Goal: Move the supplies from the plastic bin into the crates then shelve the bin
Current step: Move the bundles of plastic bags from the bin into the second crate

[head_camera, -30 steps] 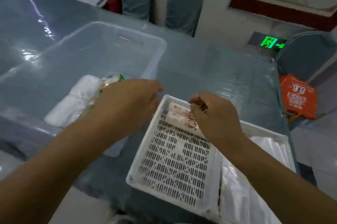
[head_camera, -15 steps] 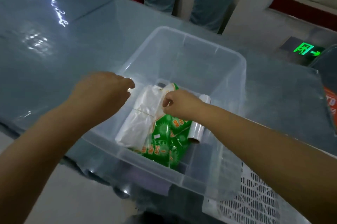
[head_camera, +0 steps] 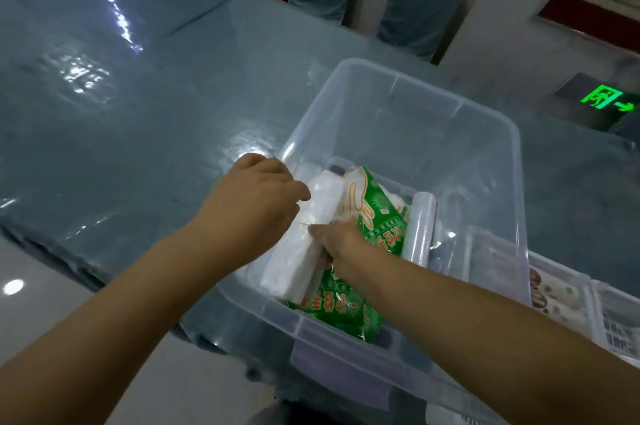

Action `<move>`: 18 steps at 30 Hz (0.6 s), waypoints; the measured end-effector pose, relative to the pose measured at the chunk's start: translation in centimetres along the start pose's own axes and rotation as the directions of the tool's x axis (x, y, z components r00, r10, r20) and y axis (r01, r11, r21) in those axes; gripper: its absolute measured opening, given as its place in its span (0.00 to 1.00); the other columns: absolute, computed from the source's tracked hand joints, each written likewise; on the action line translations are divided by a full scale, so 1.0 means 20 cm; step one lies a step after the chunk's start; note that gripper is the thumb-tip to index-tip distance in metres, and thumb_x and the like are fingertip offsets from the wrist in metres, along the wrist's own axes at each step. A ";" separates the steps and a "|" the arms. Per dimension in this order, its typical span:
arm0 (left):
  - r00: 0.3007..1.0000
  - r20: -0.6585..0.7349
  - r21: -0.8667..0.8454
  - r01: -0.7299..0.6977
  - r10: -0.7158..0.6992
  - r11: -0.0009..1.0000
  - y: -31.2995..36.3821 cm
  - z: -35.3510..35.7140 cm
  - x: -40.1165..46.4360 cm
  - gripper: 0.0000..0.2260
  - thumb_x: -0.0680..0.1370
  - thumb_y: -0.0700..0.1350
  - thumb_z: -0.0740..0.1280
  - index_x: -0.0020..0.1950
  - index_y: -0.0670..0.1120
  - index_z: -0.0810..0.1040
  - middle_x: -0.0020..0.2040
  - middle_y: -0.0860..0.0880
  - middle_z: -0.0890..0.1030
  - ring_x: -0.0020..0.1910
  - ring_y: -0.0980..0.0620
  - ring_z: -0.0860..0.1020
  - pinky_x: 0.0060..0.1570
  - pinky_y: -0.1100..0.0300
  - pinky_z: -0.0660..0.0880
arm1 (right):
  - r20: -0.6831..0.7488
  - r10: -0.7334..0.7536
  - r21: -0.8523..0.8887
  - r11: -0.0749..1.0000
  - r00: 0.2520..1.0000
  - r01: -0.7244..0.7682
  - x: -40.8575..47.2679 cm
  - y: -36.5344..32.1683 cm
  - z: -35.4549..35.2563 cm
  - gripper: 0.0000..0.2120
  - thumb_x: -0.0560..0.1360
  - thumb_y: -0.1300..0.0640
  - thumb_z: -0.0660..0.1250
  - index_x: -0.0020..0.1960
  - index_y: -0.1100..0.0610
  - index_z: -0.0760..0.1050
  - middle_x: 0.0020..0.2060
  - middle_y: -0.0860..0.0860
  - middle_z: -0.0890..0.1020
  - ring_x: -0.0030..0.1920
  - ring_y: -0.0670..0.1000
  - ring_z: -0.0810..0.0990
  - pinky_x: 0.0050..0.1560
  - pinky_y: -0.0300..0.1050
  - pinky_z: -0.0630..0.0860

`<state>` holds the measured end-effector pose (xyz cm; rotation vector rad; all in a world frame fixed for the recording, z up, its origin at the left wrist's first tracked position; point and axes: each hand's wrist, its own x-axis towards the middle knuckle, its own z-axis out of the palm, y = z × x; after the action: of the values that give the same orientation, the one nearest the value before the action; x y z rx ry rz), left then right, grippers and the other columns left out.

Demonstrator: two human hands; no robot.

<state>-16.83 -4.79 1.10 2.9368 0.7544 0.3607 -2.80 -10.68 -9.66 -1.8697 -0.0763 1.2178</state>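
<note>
A clear plastic bin (head_camera: 491, 120) stands on the grey-blue table. In it lie a white wrapped bundle (head_camera: 304, 251), a green printed packet (head_camera: 374, 217) and a roll of clear film (head_camera: 419, 227). My left hand (head_camera: 252, 203) is at the bundle's far left side, fingers curled against it. My right hand (head_camera: 339, 241) reaches down between the bundle and the green packet, its fingers tucked under the bundle's right edge and partly hidden. A white crate (head_camera: 588, 293) holding packets shows at the right, behind the bin's wall.
The table (head_camera: 121, 120) under a shiny plastic cover stretches left and back. Covered chairs (head_camera: 422, 5) stand behind it by the wall. A green exit sign (head_camera: 602, 99) glows at the right. Floor shows at lower left.
Both hands left the white crate and moved into the bin. The left hand has come onto the white bundle, and the right hand has slid down its right side.
</note>
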 end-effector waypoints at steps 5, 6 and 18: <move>0.999 0.033 -0.006 -0.002 0.002 1.000 0.00 -0.01 0.01 0.11 0.76 0.48 0.63 0.57 0.54 0.79 0.51 0.54 0.83 0.58 0.52 0.75 0.60 0.57 0.62 | 0.000 -0.060 -0.025 0.998 0.998 0.060 -0.07 -0.12 -0.08 0.15 0.70 0.61 0.72 0.54 0.64 0.76 0.49 0.61 0.82 0.43 0.58 0.81 0.45 0.50 0.80; 0.999 0.040 -0.017 0.010 -0.009 1.000 0.01 -0.03 0.03 0.11 0.76 0.48 0.63 0.57 0.54 0.79 0.52 0.54 0.83 0.57 0.52 0.75 0.60 0.56 0.63 | -0.001 -0.104 -0.008 0.994 0.995 0.104 -0.09 -0.17 -0.13 0.12 0.70 0.61 0.72 0.51 0.63 0.77 0.46 0.59 0.83 0.40 0.57 0.81 0.43 0.49 0.80; 0.943 0.328 -0.604 0.250 -0.049 0.757 0.61 -0.12 0.49 0.17 0.69 0.52 0.72 0.54 0.47 0.74 0.45 0.48 0.79 0.43 0.49 0.78 0.39 0.58 0.72 | -0.144 -0.481 0.470 0.736 0.865 0.487 -0.52 -0.41 -0.93 0.02 0.71 0.63 0.70 0.44 0.58 0.78 0.33 0.50 0.85 0.34 0.48 0.84 0.37 0.42 0.81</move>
<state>-3.53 -10.64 7.12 2.1927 0.6528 0.1192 9.12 -22.29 5.77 -1.2886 -0.2133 0.7614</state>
